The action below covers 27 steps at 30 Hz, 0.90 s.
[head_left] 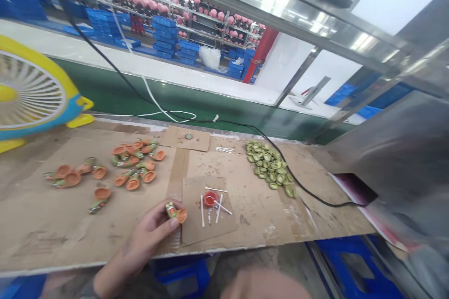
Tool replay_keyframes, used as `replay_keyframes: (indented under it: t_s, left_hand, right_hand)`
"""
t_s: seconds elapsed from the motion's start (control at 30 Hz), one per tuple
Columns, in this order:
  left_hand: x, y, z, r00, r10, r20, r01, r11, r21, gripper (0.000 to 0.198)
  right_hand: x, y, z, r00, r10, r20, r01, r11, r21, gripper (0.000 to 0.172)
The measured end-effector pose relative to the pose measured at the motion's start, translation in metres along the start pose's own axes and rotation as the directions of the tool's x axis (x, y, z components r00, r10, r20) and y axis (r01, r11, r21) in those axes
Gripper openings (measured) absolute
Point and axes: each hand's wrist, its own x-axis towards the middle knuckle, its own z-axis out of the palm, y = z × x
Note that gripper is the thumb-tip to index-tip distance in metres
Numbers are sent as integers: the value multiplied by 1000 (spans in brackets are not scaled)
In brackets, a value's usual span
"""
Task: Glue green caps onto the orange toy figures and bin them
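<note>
My left hand [150,229] comes in at the table's front edge, shut on a small orange cup-shaped piece [181,216] with a yellow-green stem. My right hand [264,286] shows only as a blur at the bottom edge, its fingers hidden. Right of the left hand, on a cardboard sheet [206,229], stand a small red cup [210,199] and several white sticks. Loose orange pieces [135,163] lie in a heap beyond my left hand, with more [73,173] further left. Green metal bottle caps [270,166] form a pile at the right.
A yellow and blue fan [31,93] stands at the table's left end. A black cable [280,168] crosses the table near the caps. Behind the table runs a green-sided conveyor [175,98]. Blue crates [351,261] sit below the front edge.
</note>
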Motion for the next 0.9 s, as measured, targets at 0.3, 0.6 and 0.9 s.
replay_keyframes:
  t_s: [0.3,0.6,0.9]
  left_hand:
    - [-3,8,5,998,-5,-60,6,1000,21,44]
    - [2,5,-3,1000,4,22,-6,996,87,41]
    - [0,0,-3,999,-30,15,29,999,36,39]
  right_hand:
    - [-15,137,-152,346,215,-913,-766,627,-143,49]
    - [-36,149,-130,394,101,-914,-739,626,-249,41]
    - [-32,125,-56,665,57,-745,-482,795,-369,27]
